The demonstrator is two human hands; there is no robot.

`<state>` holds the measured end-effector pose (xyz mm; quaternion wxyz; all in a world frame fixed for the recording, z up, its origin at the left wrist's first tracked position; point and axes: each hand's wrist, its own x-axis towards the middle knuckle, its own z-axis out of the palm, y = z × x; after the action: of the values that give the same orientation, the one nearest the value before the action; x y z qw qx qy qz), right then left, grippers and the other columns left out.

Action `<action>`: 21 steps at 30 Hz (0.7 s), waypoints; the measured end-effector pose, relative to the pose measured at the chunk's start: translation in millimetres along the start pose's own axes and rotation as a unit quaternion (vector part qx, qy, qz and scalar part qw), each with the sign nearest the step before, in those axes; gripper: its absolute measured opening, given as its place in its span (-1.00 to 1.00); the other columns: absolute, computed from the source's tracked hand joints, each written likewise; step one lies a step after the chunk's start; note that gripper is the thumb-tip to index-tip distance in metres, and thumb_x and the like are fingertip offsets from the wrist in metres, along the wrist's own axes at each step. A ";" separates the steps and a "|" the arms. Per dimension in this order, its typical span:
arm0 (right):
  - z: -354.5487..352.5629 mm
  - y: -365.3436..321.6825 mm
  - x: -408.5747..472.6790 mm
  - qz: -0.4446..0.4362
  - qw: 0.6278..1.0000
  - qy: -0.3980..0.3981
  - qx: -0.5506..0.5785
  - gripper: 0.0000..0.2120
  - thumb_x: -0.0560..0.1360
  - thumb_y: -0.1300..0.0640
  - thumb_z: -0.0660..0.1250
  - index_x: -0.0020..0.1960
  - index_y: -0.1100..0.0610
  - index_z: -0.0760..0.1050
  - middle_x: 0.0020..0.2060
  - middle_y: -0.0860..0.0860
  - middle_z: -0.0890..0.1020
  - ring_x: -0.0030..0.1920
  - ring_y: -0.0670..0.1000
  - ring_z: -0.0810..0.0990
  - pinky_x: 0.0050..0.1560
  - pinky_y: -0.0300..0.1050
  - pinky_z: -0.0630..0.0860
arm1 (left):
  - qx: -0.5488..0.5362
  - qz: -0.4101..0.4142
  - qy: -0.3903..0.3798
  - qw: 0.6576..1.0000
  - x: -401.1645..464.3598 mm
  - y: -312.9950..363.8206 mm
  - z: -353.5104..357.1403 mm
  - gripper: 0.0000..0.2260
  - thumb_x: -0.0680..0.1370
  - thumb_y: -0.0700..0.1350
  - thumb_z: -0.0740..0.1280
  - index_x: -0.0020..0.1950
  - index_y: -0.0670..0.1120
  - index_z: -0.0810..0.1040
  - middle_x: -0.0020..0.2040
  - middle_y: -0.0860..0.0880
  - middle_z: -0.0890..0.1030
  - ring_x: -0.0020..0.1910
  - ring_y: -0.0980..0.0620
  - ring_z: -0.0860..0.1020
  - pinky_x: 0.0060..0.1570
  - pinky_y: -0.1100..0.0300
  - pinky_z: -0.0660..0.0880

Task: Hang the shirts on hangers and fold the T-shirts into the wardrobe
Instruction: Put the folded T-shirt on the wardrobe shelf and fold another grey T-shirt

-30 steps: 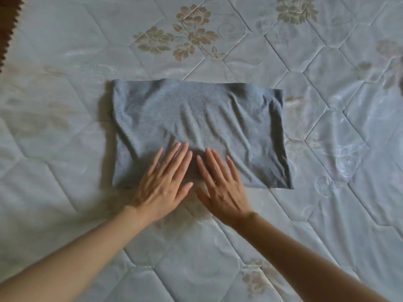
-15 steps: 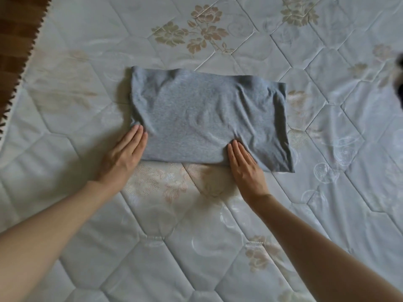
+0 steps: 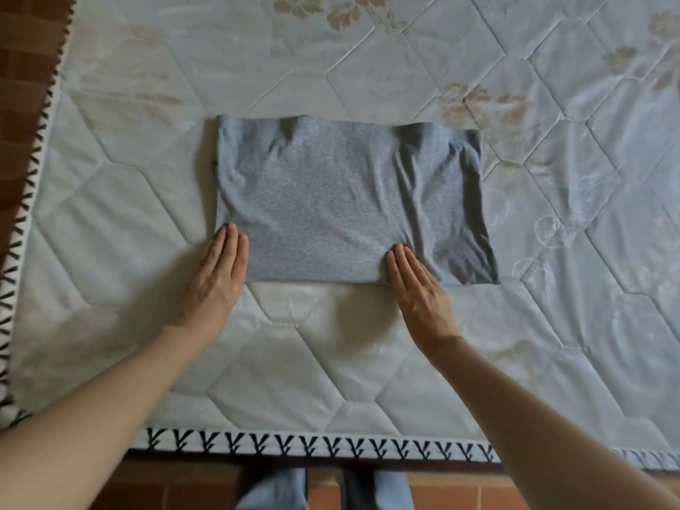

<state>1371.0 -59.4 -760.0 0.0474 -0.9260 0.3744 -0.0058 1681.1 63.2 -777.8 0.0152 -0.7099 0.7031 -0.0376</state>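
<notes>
Grey jersey is lying under my fingertips, and both my hands are resting flat on its near edge with fingers straight and pressed together, gripping nothing. My left hand is touching the near left corner of the folded T-shirt, its fingertips just over the cloth and its palm on the mattress. My right hand is sitting the same way further along the near edge, fingertips on the fabric, palm off it, well short of the near right corner.

That is leaving an uneven hold: the left corner is being covered, while the right end of the shirt is lying free beyond my right hand, creased and slightly flared at its near corner. The shirt is lying straight ahead of me, just past both hands, as a rectangle with its long axis running left to right across my view, parallel to the mattress's trimmed front border.

I am judging that a further fold would most likely go across that long axis, one short end over the other. My left hand is already standing at an end, so it is nearer to start; my right hand would need to be sliding outward first. No wardrobe is showing, only brick-coloured floor below the mattress.
</notes>
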 end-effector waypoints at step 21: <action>-18.1 -22.2 -84.6 0.126 0.982 0.026 0.140 -0.57 0.60 0.20 0.11 0.43 0.31 0.38 0.43 0.27 0.40 0.47 0.21 0.33 0.48 0.14 0.25 | -0.194 -0.062 0.001 0.979 -60.9 93.4 -57.3 -0.57 0.48 -0.36 0.05 0.28 -0.34 0.51 0.40 -0.32 0.41 0.41 -0.31 0.36 0.46 -0.20 0.15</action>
<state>1324.7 13.7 -737.8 0.1674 -0.8552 0.4844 -0.0766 1583.1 124.9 -729.7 -0.1261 -0.7418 0.6513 0.0978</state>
